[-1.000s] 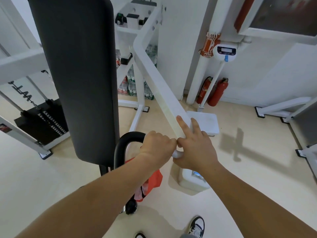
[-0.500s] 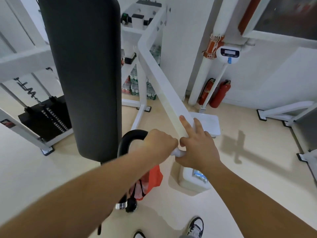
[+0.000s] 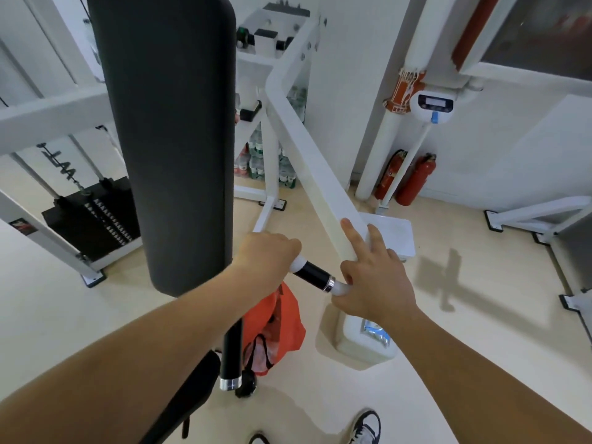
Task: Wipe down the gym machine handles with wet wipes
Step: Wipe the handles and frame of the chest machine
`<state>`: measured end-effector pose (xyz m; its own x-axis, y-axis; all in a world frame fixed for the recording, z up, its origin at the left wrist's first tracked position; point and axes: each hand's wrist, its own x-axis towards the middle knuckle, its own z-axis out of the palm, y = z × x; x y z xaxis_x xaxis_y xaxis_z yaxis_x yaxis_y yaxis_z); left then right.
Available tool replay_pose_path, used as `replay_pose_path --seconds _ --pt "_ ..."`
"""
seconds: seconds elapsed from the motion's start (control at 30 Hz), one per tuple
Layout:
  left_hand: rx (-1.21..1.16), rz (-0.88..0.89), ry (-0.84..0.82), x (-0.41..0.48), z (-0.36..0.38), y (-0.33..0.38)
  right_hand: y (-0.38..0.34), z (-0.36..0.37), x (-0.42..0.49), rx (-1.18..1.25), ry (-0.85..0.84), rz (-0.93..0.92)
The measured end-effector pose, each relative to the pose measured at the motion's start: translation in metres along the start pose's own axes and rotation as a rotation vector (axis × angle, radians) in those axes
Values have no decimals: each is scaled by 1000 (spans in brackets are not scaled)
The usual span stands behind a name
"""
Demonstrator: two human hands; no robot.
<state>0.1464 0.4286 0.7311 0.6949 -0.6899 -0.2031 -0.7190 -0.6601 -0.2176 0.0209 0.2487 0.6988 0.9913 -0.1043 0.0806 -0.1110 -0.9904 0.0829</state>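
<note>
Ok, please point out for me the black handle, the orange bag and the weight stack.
black handle (image 3: 312, 273): head view, the bare middle of its grip.
orange bag (image 3: 283, 318): head view, its orange side panel.
weight stack (image 3: 93, 216): head view, the front of the black plates.

I see beige floor (image 3: 496, 331), white walls (image 3: 512, 149), two red fire extinguishers (image 3: 416, 179) by pipe (image 3: 386, 136), black weight stack (image 3: 93, 216) far left.

Left hand (image 3: 267, 256), right hand (image 3: 374, 283): bare, as are both forearms. Footwear: white sneakers with black panels; right shoe (image 3: 365, 427), left shoe (image 3: 259, 439) toe only.
</note>
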Motion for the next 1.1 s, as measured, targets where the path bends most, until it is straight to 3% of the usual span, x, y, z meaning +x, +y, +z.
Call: replay_pose_path --seconds 0.1,0.17,0.23,0.37,0.47,0.57,0.7,0.77,0.83,0.93,1.0,1.1 --pt "-399 -16 -273 10 -10 -30 3 4 1 26 34 -25" --pt "-515 -43 -327 12 -10 -36 3 6 3 24 35 -29" --pt "-474 -108 -247 9 -8 -30 4 6 4 11 18 -26" --pt "-196 -232 92 -18 9 -6 1 2 1 6 -22 2" --pt "-155 -267 145 -26 14 -1 -2 -4 0 -14 -73 24" --pt "-325 -254 2 -13 7 -14 -4 -9 0 -19 -116 27" --pt "-883 -207 -462 3 -14 -46 -4 -10 3 -16 -125 26" --pt "-998 -215 -559 5 -15 -50 -4 -8 2 -23 -115 29" --pt "-762 -226 -415 2 -12 -39 -2 -6 2 -29 -91 31" --pt "-317 -282 -28 -18 3 -15 -3 -3 2 -6 -53 21" --pt "-158 -244 57 -21 9 -8 -2 1 2 -11 -40 23" --pt "48 -29 111 -9 6 8 -1 2 3 -6 -17 5"
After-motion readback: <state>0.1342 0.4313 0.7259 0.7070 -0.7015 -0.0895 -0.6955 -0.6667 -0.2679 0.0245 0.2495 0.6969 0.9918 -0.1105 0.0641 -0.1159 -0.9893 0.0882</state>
